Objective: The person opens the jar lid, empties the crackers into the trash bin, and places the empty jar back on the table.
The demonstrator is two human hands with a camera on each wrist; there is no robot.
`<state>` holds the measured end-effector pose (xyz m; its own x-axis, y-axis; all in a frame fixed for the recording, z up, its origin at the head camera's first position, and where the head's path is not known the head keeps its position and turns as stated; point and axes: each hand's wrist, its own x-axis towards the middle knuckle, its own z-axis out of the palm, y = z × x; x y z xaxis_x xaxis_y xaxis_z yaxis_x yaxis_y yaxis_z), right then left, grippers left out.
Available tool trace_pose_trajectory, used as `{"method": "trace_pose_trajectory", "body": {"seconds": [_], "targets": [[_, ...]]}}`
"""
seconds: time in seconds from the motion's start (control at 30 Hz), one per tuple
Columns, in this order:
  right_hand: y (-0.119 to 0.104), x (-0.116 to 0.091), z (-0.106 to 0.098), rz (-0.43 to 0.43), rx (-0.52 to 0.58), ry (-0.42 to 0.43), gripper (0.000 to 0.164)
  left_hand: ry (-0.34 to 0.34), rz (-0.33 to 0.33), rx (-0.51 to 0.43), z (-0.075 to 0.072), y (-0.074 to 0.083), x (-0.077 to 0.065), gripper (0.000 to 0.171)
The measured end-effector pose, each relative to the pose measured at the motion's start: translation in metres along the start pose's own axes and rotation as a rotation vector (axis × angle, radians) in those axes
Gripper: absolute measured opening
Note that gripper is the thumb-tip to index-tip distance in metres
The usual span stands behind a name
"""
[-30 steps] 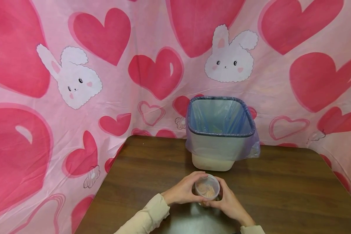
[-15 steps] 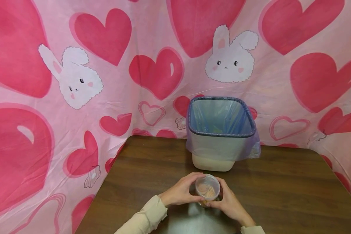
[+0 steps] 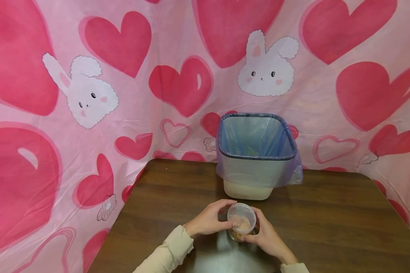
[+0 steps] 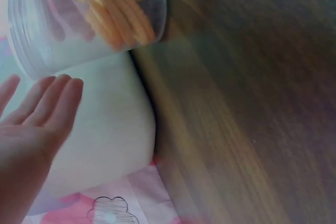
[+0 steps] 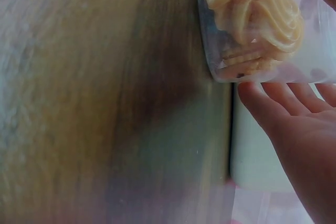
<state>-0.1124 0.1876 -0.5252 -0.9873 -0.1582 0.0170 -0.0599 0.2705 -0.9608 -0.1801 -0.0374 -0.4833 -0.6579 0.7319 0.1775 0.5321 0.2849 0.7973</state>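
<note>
A clear plastic jar (image 3: 241, 223) with a translucent round lid (image 3: 241, 217) stands upright on the table. Piped-looking golden cookies (image 5: 262, 24) lie in its lower part. My right hand (image 3: 268, 237) holds the jar from the right, thumb in front and fingers behind. On the other side my left hand (image 3: 208, 220) is spread at the lid, its thumb tip overlapping the lid's near left edge in the head view. Its fingers (image 4: 58, 98) are fairly straight beside the lid's rim in the left wrist view.
Behind the jar a pale bin (image 3: 247, 189) lined with a bluish-purple plastic bag (image 3: 259, 157) stands on the brown wooden table (image 3: 328, 220). A pink cloth (image 3: 177, 30) with hearts and rabbits hangs behind and to the left of the table.
My left hand has loosened from the lid, its fingers shifting slightly left and its thumb moving up onto the lid's edge. My right hand and the jar stay in place.
</note>
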Motion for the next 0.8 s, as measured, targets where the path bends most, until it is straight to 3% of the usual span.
{"method": "trace_pose_trajectory", "body": {"seconds": [0.27, 0.57, 0.8], "targets": [[0.0, 0.0, -0.002, -0.012, -0.009, -0.018, 0.092, 0.027, -0.035, 0.029, 0.004, 0.0, 0.013, 0.048], [0.002, 0.001, -0.003, -0.061, -0.024, -0.051, 0.09, 0.024, 0.046, 0.075, 0.016, 0.004, 0.03, 0.038], [0.002, 0.002, -0.004, -0.057, -0.027, -0.055, 0.09, -0.017, 0.029, 0.06, 0.021, 0.008, 0.037, 0.04]]}}
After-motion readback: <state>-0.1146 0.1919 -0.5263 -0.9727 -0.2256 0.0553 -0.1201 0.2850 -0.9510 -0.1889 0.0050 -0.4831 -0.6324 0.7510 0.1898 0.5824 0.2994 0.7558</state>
